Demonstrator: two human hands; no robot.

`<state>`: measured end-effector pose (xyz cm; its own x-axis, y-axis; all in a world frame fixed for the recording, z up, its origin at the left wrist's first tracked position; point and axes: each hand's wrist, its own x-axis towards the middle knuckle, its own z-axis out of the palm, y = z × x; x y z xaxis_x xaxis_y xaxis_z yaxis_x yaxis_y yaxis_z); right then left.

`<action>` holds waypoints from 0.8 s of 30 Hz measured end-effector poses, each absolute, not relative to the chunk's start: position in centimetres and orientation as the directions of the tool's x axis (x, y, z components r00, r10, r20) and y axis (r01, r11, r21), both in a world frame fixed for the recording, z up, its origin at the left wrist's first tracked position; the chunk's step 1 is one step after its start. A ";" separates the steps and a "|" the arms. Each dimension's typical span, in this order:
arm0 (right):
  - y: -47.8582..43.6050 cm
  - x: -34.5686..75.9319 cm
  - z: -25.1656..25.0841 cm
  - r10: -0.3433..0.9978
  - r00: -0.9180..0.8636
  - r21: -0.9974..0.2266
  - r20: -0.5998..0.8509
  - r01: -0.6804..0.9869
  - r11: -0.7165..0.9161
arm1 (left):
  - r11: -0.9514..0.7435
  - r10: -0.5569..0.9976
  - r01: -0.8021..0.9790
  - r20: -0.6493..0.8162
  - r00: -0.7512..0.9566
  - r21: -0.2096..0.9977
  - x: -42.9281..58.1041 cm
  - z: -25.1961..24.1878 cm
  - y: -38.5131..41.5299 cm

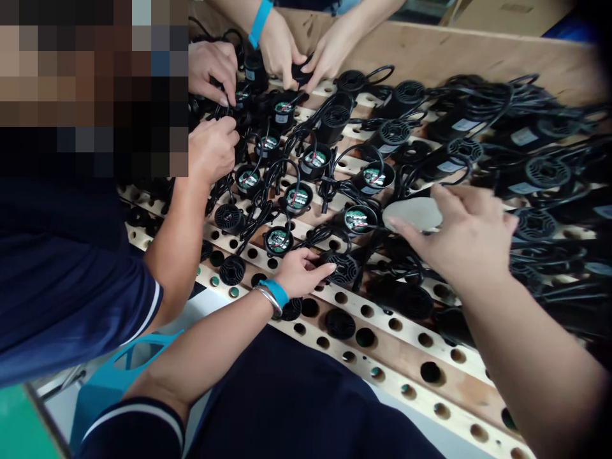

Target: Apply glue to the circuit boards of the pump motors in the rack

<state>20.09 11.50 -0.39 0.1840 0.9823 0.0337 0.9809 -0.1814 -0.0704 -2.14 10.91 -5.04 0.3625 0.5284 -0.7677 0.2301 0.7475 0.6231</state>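
1. Co-worker's upper hand [214,71] and lower hand [213,148] sit beyond and left of the wearer's left fingers, curled among dark parts; what they grip, I cannot tell.
2. Open cases [296,198] stand mouth up beyond those left fingers, green boards [278,241] showing. The holed rack [399,354] under them probably steadies them upright, leaving their insides within reach.
3. Banded hand [276,48] and bare-wristed hand [333,54], another person's, meet farther beyond the left fingers. They pinch a black part [301,71] from opposite sides, presumably to control its angle.
4. Left hand [299,274]: thumb stretched onto the rim of a grilled case [342,268], other fingers bent at its left side. It looks like a steadying touch; whether they squeeze, I cannot tell.
5. Cables [318,238] bunch just beyond the left fingertips, perhaps laid between cases to save room.
6. Disc [415,213], pale and oval, is clasped in the right hand [471,236], thumb at the near edge, fingers on the far one. Held by its end, it leaves most of its face free.
7. Labelled cases [547,172] lie tilted beyond and right of the right knuckles, apparently packed close to fit.
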 end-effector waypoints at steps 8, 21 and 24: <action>13.5 16.4 -0.1 0.846 -0.308 -0.568 -0.435 0.823 0.007 | 0.783 0.507 0.196 -0.788 0.348 0.590 -2.0 -5.1 10.9; 12.1 17.4 -3.1 0.860 -0.351 -0.772 -0.370 0.632 -0.074 | 0.831 0.448 0.180 -0.825 0.345 0.527 -1.7 -4.3 11.2; 12.6 17.0 -3.0 0.865 -0.365 -0.776 -0.344 0.629 -0.043 | 0.825 0.459 0.177 -0.820 0.343 0.536 -1.7 -4.4 11.1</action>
<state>16.96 12.56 -2.98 -0.3654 0.8649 -0.3442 0.6293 -0.0430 -0.7760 -1.70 11.11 -4.39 0.3429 0.4591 -0.8196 0.1775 0.8251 0.5364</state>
